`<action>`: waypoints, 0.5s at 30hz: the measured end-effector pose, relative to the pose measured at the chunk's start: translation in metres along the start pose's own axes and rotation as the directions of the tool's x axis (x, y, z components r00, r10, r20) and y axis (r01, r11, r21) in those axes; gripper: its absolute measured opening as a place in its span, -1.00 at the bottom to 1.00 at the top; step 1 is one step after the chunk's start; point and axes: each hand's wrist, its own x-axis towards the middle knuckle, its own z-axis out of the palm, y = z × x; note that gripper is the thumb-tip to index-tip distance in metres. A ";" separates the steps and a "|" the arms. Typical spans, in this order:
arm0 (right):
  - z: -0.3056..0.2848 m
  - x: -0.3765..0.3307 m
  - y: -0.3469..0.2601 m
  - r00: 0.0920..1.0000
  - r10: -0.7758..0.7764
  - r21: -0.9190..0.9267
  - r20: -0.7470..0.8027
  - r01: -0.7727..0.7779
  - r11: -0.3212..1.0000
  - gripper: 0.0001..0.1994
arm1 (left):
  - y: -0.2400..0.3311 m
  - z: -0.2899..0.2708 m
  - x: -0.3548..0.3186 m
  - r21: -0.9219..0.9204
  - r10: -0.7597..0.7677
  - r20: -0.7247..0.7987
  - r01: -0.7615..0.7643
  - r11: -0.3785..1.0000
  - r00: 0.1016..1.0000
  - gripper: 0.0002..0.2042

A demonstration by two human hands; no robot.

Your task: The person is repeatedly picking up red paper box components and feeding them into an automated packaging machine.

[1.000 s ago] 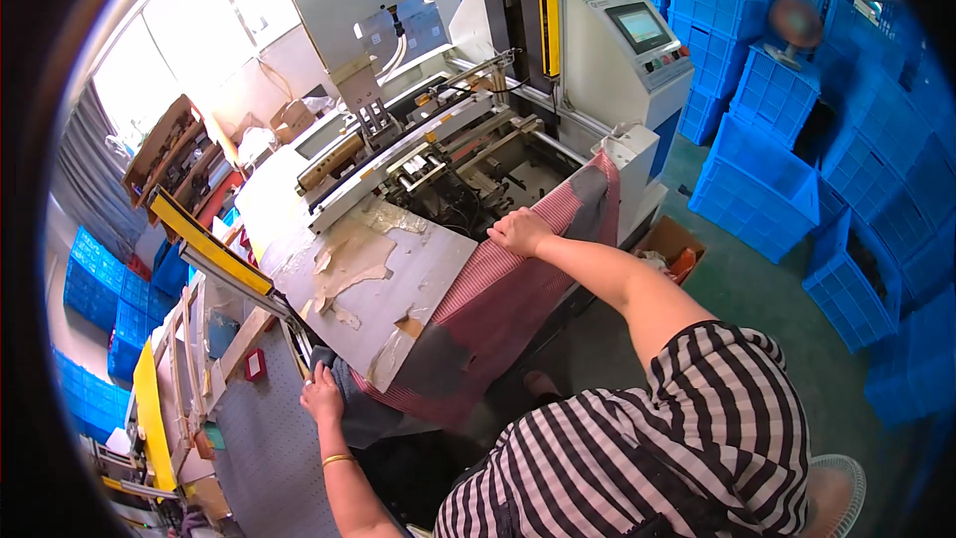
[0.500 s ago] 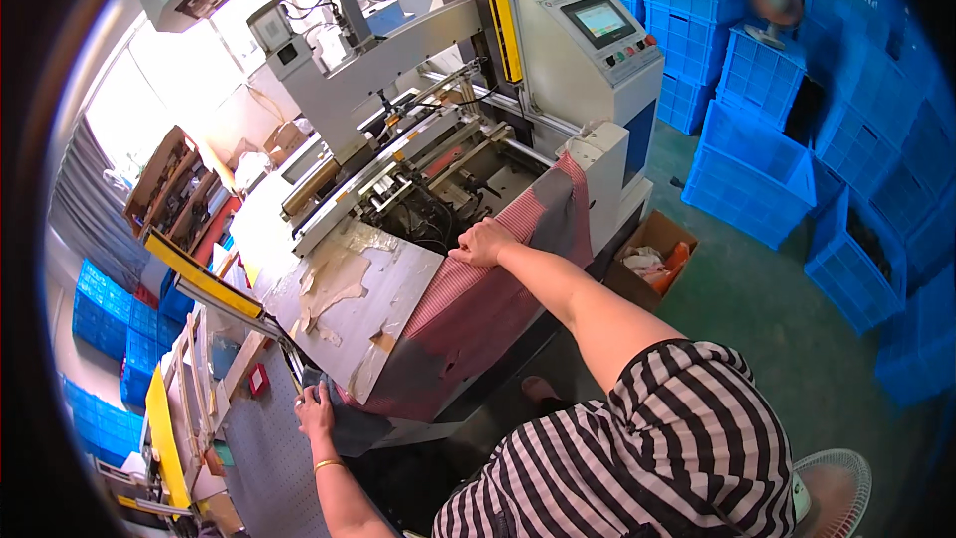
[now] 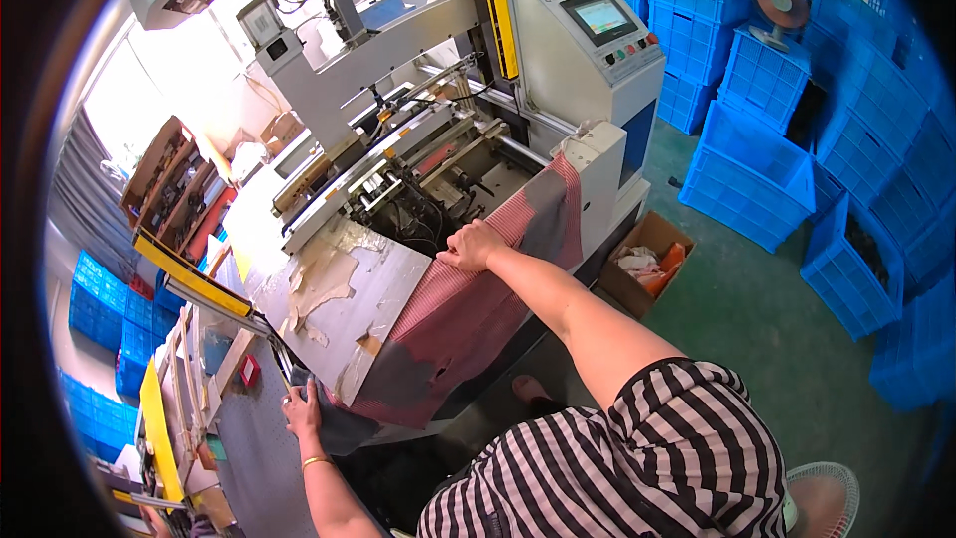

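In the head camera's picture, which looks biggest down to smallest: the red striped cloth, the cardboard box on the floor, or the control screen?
1. red striped cloth, clearly the largest.
2. cardboard box.
3. control screen, though it sits farther from the camera, so the last two are hard to rank.

Cloth [image 3: 468, 314]: was red with fine pale stripes and grey patches, draped over the front edge of the machine table.
Machine table [image 3: 339, 284]: was grey, blotched with tan and off-white peeled patches.
Machine housing [image 3: 558, 70]: was off-white, with a yellow vertical strip.
Crates [image 3: 747, 164]: were bright blue.
Floor [image 3: 757, 309]: was green.
Cardboard box [image 3: 647, 264]: was brown, holding white and orange pieces.
Shirt [image 3: 637, 468]: was striped black and white.
Bracelet [image 3: 317, 460]: was gold-coloured.
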 end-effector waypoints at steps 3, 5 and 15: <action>0.009 0.000 0.006 0.991 -0.047 0.011 -0.128 0.049 0.999 -0.50 | 0.001 0.005 0.000 0.009 0.008 -0.008 -0.008 1.000 1.000 -0.48; 0.012 0.003 0.006 0.987 -0.065 0.008 -0.148 0.067 0.998 -0.49 | -0.006 0.009 0.001 -0.012 0.019 -0.047 -0.020 1.000 0.999 -0.51; 0.016 0.009 0.011 0.988 -0.055 -0.095 -0.143 0.042 0.995 -0.49 | -0.009 0.033 0.012 0.149 0.135 -0.136 -0.115 0.982 0.981 -0.65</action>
